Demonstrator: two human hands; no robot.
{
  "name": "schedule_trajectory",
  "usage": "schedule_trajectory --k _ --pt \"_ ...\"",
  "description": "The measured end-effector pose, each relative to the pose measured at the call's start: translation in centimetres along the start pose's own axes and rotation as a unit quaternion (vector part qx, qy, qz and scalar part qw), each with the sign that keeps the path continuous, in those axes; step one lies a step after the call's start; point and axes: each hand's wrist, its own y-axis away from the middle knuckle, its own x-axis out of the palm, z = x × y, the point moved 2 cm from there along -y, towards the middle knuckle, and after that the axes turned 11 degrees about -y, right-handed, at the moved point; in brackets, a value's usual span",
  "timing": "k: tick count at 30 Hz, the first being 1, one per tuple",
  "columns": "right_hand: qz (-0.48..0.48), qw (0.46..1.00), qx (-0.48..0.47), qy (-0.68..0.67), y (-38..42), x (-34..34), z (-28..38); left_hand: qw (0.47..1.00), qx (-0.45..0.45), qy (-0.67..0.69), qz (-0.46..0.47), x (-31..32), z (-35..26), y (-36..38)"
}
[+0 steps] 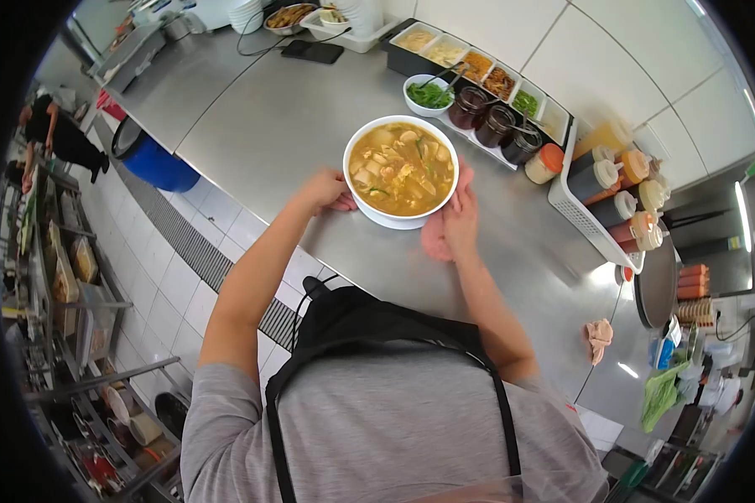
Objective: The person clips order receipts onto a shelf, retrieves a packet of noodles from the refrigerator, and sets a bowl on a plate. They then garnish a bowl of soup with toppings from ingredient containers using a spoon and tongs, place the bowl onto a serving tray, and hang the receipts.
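Counting stuff on the metal desk (260, 117) here, and front and center is one big white bowl (401, 120) of chunky yellowish soup (394, 166), sitting upright on one white plate (387, 221) near the desk's front edge. Two hands on the job: the left hand (329, 191) is at the lower left side, fingers partly curled under the bowl, though I honestly can't tell how far its grip is closed or whether it has the bowl, the plate or both. The right hand (459, 220) is at the other side, its grip loosely closed on one pink cloth (436, 239) right up against the bowl. Just behind that there's one small white bowl (424, 110) of chopped greens (429, 93), then three dark jars (495, 126) in a row and one jar with an orange lid (544, 163). Along the wall I get one topping rack (398, 60) with six sections, plus one white basket (591, 214) packed with squeeze bottles (596, 180), at least eight but they overlap too much for a proper count. Also one black phone (312, 51) at the far side and one crumpled cloth (598, 339) off to the right. Down on the floor there's one blue barrel (155, 159), and one other person (50, 134) way off left.
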Motion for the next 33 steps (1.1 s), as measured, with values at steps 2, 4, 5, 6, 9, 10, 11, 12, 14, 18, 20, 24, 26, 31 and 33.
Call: schedule_trajectory --k 2,4,5,6,9,10,11,12,14,18,20,24,26,31,33 --pt "0.042 0.997 -0.048 -0.031 -3.0 0.9 -0.7 0.996 -0.024 0.084 0.032 0.7 1.7 0.7" --pt "0.078 0.994 -0.029 -0.068 -6.4 2.0 -2.1 0.985 -0.028 0.169 0.026 2.2 3.0 1.6" --pt "0.108 0.989 -0.008 -0.100 -7.6 2.6 -2.5 0.968 -0.029 0.248 0.026 3.2 3.3 2.0" --pt "0.110 0.989 -0.006 -0.100 -8.5 2.7 -1.6 0.967 -0.026 0.251 0.034 4.1 3.0 2.9" --pt "0.197 0.979 -0.008 -0.055 -10.1 2.1 1.8 0.941 -0.048 0.331 0.041 6.5 2.2 3.6" --pt "0.220 0.975 -0.022 -0.024 -10.3 1.9 1.7 0.931 -0.047 0.359 0.053 7.5 2.0 3.3" --pt "0.242 0.969 -0.036 0.007 -10.3 1.5 1.5 0.930 -0.052 0.358 0.058 8.5 1.7 3.1" --pt "0.260 0.962 -0.077 0.027 -10.0 1.2 0.9 0.916 -0.058 0.395 0.040 9.4 1.3 2.8" --pt "0.227 0.968 -0.094 0.043 -8.3 0.3 -0.9 0.898 -0.056 0.435 0.033 10.6 0.7 2.2" --pt "0.153 0.964 -0.186 0.113 -2.4 -0.5 -0.2 0.904 -0.068 0.421 0.031 12.9 -0.4 0.8" --pt "0.141 0.943 -0.247 0.175 0.9 -0.5 2.7 0.903 -0.059 0.423 0.033 13.5 -0.7 0.6" --pt "0.150 0.984 -0.090 0.026 2.8 -0.6 3.3 0.907 -0.059 0.418 0.004 13.3 -1.3 0.8" --pt "0.129 0.984 0.074 -0.093 2.1 -1.8 2.3 0.909 -0.057 0.413 0.001 13.0 -1.0 0.3" --pt "0.076 0.992 0.008 -0.100 -0.9 -7.5 2.6 0.910 -0.048 0.411 -0.022 11.9 -0.5 0.9" --pt "0.051 0.995 -0.040 -0.079 -1.6 -9.2 5.0 0.928 -0.043 0.370 -0.018 11.2 0.2 1.2"
